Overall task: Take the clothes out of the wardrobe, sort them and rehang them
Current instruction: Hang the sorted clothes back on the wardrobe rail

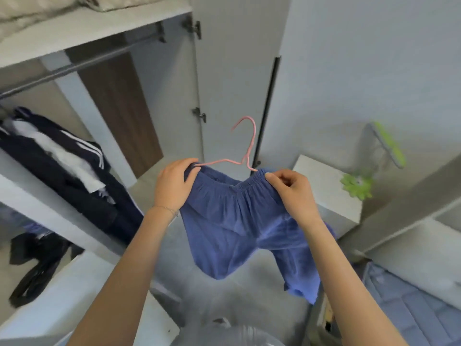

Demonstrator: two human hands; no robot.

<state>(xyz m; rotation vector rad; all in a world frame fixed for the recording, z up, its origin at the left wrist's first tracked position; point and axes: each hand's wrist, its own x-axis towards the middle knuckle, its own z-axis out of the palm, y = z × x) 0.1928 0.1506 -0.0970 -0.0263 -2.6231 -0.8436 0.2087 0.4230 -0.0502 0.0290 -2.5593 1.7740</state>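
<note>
A pair of blue trousers with an elastic waistband hangs in mid-air in front of me, its legs dangling down. A pink wire hanger sits in the waistband, hook pointing up. My left hand grips the left end of the waistband together with the hanger's left arm. My right hand pinches the right end of the waistband. The open wardrobe stands at the left, with its dark rail bare where I can see it.
A heap of dark and white clothes lies on a wardrobe shelf at the left; a black garment hangs below it. The open wardrobe door is straight ahead. A white cabinet with a green fan stands right. Blue bedding lies lower right.
</note>
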